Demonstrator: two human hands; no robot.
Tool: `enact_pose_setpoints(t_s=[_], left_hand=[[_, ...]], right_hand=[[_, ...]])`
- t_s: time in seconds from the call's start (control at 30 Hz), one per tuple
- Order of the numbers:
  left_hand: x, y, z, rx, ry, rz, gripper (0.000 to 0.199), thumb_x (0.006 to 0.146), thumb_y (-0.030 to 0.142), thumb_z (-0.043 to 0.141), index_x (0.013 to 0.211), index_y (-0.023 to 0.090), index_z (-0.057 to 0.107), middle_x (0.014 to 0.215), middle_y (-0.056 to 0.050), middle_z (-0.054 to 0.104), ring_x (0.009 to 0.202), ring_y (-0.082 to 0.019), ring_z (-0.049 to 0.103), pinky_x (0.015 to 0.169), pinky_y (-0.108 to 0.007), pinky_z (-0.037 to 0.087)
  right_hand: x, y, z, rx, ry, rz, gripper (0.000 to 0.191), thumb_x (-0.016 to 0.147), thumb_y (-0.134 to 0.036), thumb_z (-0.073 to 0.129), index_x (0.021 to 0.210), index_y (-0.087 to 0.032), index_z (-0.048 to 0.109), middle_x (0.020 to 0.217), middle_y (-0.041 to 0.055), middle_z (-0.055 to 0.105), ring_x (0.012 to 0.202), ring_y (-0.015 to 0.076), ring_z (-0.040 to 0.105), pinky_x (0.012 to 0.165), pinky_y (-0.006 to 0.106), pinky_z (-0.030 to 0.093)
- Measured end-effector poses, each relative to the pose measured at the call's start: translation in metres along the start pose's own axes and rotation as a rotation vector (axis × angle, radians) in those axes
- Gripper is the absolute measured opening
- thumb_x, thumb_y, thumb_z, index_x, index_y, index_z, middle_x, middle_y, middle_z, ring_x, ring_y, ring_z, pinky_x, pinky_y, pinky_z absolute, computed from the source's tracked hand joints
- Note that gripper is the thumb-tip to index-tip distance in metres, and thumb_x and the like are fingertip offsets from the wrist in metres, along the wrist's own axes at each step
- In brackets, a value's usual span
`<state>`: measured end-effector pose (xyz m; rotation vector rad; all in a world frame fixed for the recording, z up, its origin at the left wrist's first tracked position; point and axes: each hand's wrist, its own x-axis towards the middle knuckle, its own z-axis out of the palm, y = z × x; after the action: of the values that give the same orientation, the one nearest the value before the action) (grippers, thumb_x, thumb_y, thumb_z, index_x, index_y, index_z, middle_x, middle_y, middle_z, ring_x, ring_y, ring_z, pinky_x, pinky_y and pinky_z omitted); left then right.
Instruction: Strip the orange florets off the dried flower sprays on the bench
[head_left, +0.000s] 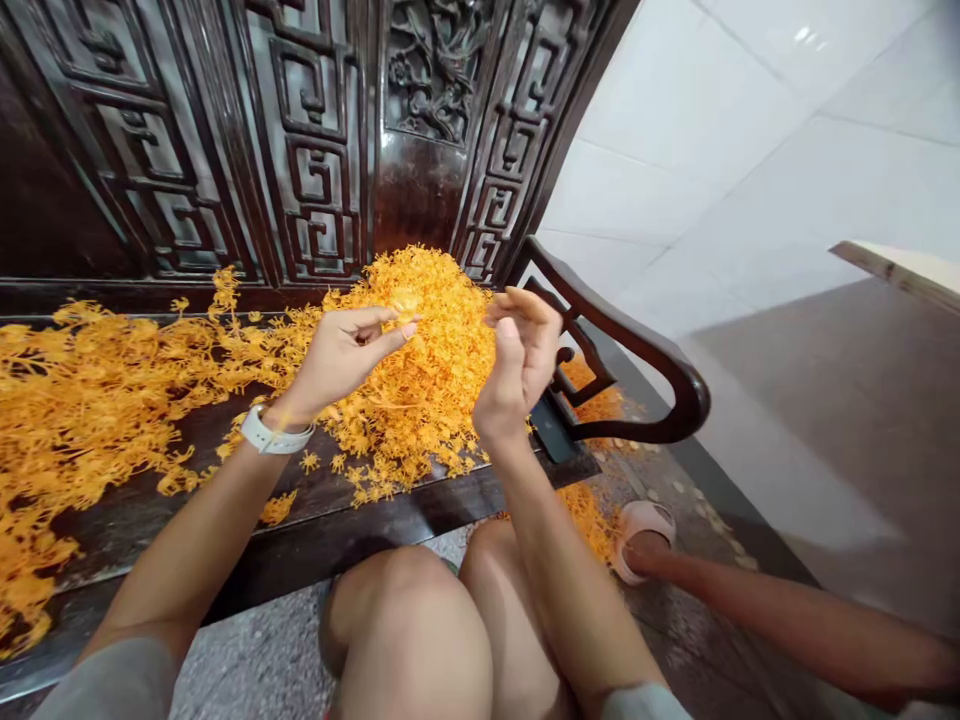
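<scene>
A loose heap of fine orange strands [409,370] sits on the dark wooden bench [300,530], piled highest against the carved back [315,150]. The strands are thin, branching and tangled, with a dry, feathery look and a deep yellow-orange colour. A thinner spread runs left along the seat to its edge, and small clumps lie apart from the main pile. More strands lie on the floor [675,510] beneath the curved armrest [630,350].

The left hand [341,355], with a white watch [276,430] on its wrist, is at the heap's left side, its thumb and fingers drawn close together at the tips. The right hand [517,365] is at the right side, with its fingers curled inward. The two hands are near each other but apart. I cannot tell whether either pinches any strands.

Below the hands are the person's bare knees [405,640]. From the right, another person's arm [787,610] reaches to a pink bowl [643,540] on the floor.
</scene>
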<state>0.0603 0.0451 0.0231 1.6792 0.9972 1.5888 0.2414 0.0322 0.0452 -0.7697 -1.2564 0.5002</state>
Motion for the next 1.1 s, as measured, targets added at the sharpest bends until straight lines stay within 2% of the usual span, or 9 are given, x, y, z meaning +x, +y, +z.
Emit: enact_pose_setpoints(t_s=[0.1, 0.17, 0.27, 0.33, 0.43, 0.6, 0.8, 0.93, 1.1], left_hand=[[-0.008, 0.007, 0.010, 0.034, -0.109, 0.001, 0.033, 0.090, 0.037, 0.080, 0.068, 0.019, 0.062, 0.051, 0.007, 0.040, 0.047, -0.008, 0.034, 0.046, -0.024, 0.023], [-0.014, 0.011, 0.015, 0.088, -0.191, 0.025, 0.034, 0.092, 0.029, 0.075, 0.067, 0.019, 0.054, 0.053, 0.007, 0.041, 0.049, -0.008, 0.035, 0.049, -0.023, 0.026], [-0.020, 0.014, 0.018, 0.185, -0.252, 0.085, 0.023, 0.093, 0.017, 0.068, 0.076, 0.020, 0.052, 0.054, 0.010, 0.040, 0.049, -0.007, 0.035, 0.052, -0.023, 0.028], [-0.022, 0.014, 0.017, 0.212, -0.260, 0.094, 0.011, 0.094, 0.018, 0.069, 0.090, 0.020, 0.059, 0.053, 0.012, 0.042, 0.046, -0.007, 0.036, 0.051, -0.022, 0.029], [-0.022, 0.015, 0.011, 0.292, -0.272, 0.119, 0.013, 0.098, 0.031, 0.074, 0.099, 0.020, 0.067, 0.055, 0.010, 0.051, 0.047, -0.009, 0.042, 0.051, -0.023, 0.031], [-0.021, 0.019, -0.002, 0.530, -0.381, 0.303, 0.023, 0.105, 0.040, 0.065, 0.094, 0.022, 0.076, 0.071, 0.001, 0.071, 0.056, -0.012, 0.058, 0.060, -0.028, 0.037], [-0.028, 0.029, -0.005, 0.964, -0.324, 0.531, 0.028, 0.100, 0.020, 0.059, 0.072, 0.022, 0.061, 0.062, -0.001, 0.063, 0.054, -0.018, 0.056, 0.056, -0.035, 0.023], [-0.031, 0.037, -0.006, 1.062, -0.316, 0.655, 0.024, 0.093, 0.009, 0.056, 0.073, 0.022, 0.056, 0.060, 0.001, 0.058, 0.052, -0.019, 0.056, 0.055, -0.036, 0.025], [-0.031, 0.039, -0.007, 1.133, -0.363, 0.718, 0.021, 0.088, 0.003, 0.055, 0.077, 0.022, 0.056, 0.061, 0.002, 0.056, 0.054, -0.020, 0.063, 0.055, -0.035, 0.031]], right_hand=[[-0.016, -0.001, 0.013, 0.013, -0.198, 0.152, 0.045, 0.104, -0.060, 0.054, 0.135, -0.028, 0.055, 0.136, 0.0109, 0.062, 0.125, 0.0242, 0.063, 0.109, 0.045, 0.053], [-0.022, 0.007, 0.020, 0.007, -0.255, 0.231, 0.047, 0.105, -0.065, 0.052, 0.129, -0.026, 0.060, 0.129, 0.0101, 0.066, 0.118, 0.0220, 0.065, 0.105, 0.041, 0.054], [-0.023, 0.018, 0.024, 0.025, -0.260, 0.279, 0.055, 0.104, -0.073, 0.046, 0.093, -0.022, 0.064, 0.092, 0.0053, 0.066, 0.087, 0.0169, 0.064, 0.082, 0.033, 0.056], [-0.019, 0.021, 0.022, 0.052, -0.208, 0.352, 0.064, 0.104, -0.076, 0.043, 0.070, -0.022, 0.051, 0.068, 0.0007, 0.052, 0.064, 0.0135, 0.052, 0.062, 0.029, 0.048], [-0.013, 0.019, 0.017, 0.052, -0.133, 0.432, 0.070, 0.103, -0.079, 0.043, 0.060, -0.024, 0.031, 0.054, -0.0035, 0.035, 0.049, 0.0104, 0.034, 0.047, 0.028, 0.031], [-0.005, 0.026, 0.013, -0.010, -0.186, 0.374, 0.073, 0.099, -0.077, 0.055, 0.057, -0.023, 0.029, 0.052, -0.0043, 0.034, 0.048, 0.0085, 0.030, 0.047, 0.026, 0.025], [-0.003, 0.045, 0.027, 0.078, -0.123, 0.470, 0.073, 0.096, -0.079, 0.056, 0.060, -0.025, 0.025, 0.053, -0.0063, 0.028, 0.049, 0.0083, 0.024, 0.047, 0.026, 0.020], [-0.004, 0.056, 0.037, 0.096, -0.061, 0.578, 0.070, 0.096, -0.078, 0.059, 0.062, -0.026, 0.027, 0.052, -0.0073, 0.028, 0.049, 0.0086, 0.024, 0.046, 0.026, 0.019], [-0.001, 0.064, 0.039, 0.124, -0.015, 0.625, 0.073, 0.092, -0.073, 0.070, 0.059, -0.025, 0.026, 0.049, -0.0081, 0.025, 0.049, 0.0072, 0.022, 0.048, 0.026, 0.016]])
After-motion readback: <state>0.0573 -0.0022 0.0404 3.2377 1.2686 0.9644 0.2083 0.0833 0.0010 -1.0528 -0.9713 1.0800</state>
